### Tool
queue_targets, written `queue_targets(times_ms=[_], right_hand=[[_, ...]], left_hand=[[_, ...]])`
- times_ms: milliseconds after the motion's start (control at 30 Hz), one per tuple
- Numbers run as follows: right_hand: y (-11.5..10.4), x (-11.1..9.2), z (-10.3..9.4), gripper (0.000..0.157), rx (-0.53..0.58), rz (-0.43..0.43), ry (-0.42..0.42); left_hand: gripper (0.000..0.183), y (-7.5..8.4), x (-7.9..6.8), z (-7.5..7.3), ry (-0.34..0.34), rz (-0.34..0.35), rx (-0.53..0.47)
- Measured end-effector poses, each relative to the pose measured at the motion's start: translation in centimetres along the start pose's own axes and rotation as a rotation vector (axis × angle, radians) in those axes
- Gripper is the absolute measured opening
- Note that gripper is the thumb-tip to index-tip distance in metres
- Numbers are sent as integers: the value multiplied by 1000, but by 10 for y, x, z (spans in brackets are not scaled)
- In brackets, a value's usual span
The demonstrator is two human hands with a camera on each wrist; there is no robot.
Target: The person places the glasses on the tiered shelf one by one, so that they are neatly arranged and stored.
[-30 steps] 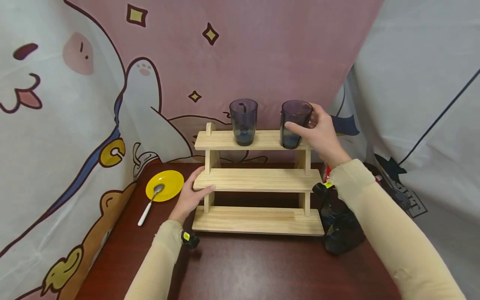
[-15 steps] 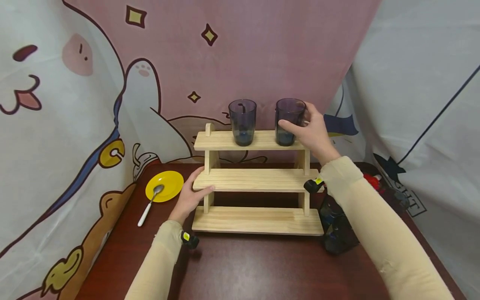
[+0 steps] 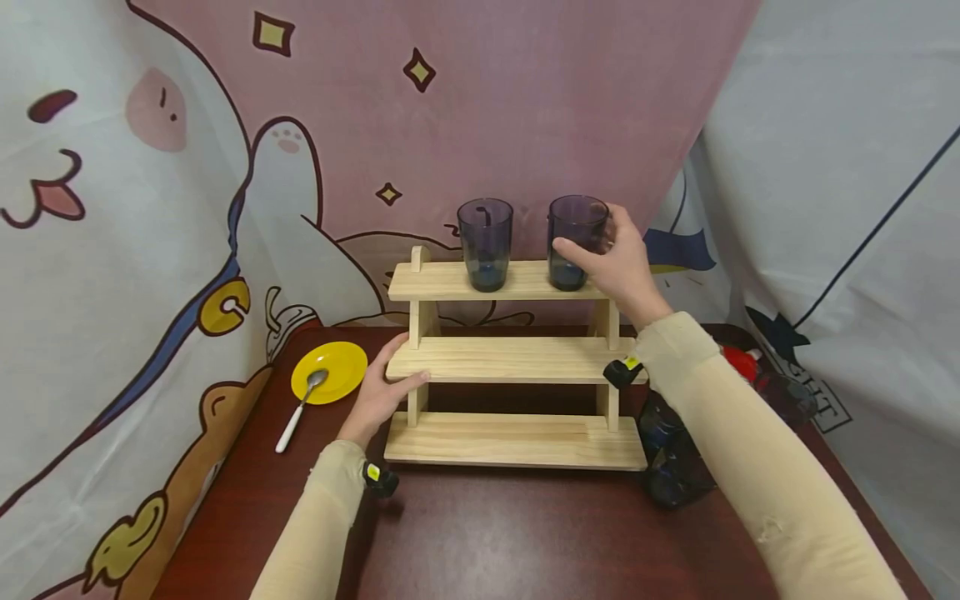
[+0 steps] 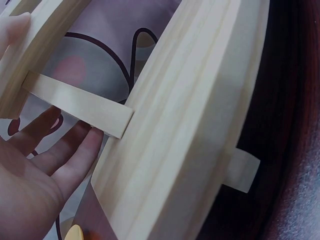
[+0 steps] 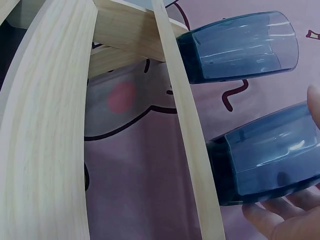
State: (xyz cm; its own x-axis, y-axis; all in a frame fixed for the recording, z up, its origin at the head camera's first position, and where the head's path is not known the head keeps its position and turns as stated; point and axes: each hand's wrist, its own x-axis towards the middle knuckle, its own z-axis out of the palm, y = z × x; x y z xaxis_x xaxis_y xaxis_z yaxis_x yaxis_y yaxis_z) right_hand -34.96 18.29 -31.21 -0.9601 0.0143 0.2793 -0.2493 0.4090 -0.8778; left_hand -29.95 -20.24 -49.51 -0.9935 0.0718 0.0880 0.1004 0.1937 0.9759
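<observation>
One glass (image 3: 573, 227) had shifted left along the top shelf (image 3: 528, 280), right hand (image 3: 626, 268) curled round it, room leftward; I saw the left hand (image 3: 377, 393) grip the left edge of the middle shelf (image 3: 513, 360).

On a dark red-brown table (image 3: 525, 533), a three-tier pale wooden shelf (image 3: 517, 360) stands before a pink printed cloth (image 3: 562, 100). On its top tier, a tapered purple-tinted clear tumbler (image 3: 486, 246) stands left of, and apart from, a matching tumbler (image 3: 576, 223). Left of the shelf lies a round yellow plate (image 3: 343, 377), a white-handled metal spoon (image 3: 300, 414) across its near rim. Dark glossy objects (image 3: 673, 482), perhaps glassware, lie right of the shelf.
</observation>
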Motion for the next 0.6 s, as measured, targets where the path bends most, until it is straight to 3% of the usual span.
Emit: queue_targets(times_ms=[233, 433, 600], right_hand=[[2, -4, -7, 117, -14, 38, -49], [8, -17, -22, 114, 15, 44, -81], [18, -30, -38, 110, 9, 36, -77]], left_hand=[[78, 11, -6, 2, 4, -13, 14], [79, 19, -8, 1, -9, 6, 5], [80, 9, -3, 0, -9, -3, 7]])
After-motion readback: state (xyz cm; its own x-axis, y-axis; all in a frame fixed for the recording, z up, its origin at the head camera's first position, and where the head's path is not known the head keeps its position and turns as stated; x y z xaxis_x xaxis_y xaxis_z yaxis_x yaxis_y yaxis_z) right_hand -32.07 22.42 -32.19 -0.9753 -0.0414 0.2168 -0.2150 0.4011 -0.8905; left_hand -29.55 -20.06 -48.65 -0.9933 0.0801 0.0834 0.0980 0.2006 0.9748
